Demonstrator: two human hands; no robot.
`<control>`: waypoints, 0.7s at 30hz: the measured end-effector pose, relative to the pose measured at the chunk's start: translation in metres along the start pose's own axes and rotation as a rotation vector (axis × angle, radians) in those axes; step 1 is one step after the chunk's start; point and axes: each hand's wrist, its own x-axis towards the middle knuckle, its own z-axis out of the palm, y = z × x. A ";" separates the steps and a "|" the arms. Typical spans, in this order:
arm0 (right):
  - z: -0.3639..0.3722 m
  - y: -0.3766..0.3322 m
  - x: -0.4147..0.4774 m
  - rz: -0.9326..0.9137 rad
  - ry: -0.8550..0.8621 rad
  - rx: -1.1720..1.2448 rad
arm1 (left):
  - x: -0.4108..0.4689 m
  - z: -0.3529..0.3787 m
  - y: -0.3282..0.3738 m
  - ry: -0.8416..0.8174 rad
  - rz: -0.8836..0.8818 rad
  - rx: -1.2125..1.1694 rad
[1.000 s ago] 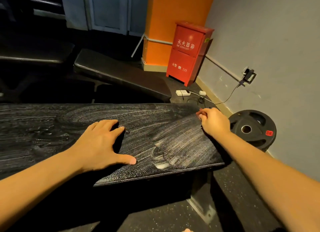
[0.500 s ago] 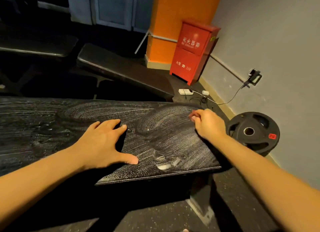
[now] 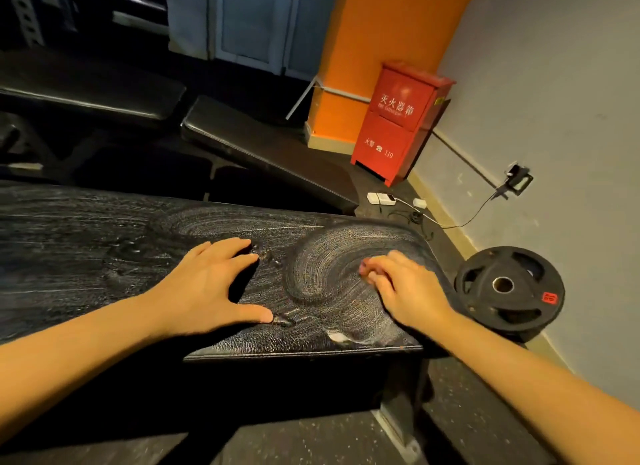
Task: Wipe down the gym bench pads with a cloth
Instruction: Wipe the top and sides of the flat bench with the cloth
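Bench pad (image 3: 104, 242) runs right across in front, black and streaked with wet swirls. Left hand (image 3: 207, 284) lies flat on it, fingers spread, gripping nothing. Right hand (image 3: 405, 291) sits near the pad's right end, fingers curled down, pinching a pinkish cloth (image 3: 363, 266), of which only a sliver shows. Weight plate (image 3: 509, 291) lies on the floor beside that end.

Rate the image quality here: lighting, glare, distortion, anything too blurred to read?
Head view: dim, warm light; wipe swirls on the bench pad glint beside the right hand; the benches behind sink into shadow; wide-angle stretch at the edges; the cloth at the fingertips is only a small pinkish blur.
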 end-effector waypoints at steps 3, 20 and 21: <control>0.015 0.008 0.043 0.310 0.123 -0.139 | -0.010 -0.001 -0.004 0.025 0.001 0.007; 0.015 -0.082 -0.020 0.279 0.121 -0.081 | -0.028 -0.010 -0.003 -0.142 0.013 0.079; 0.018 -0.112 -0.029 0.125 0.072 0.020 | -0.028 -0.011 -0.001 -0.137 0.013 0.087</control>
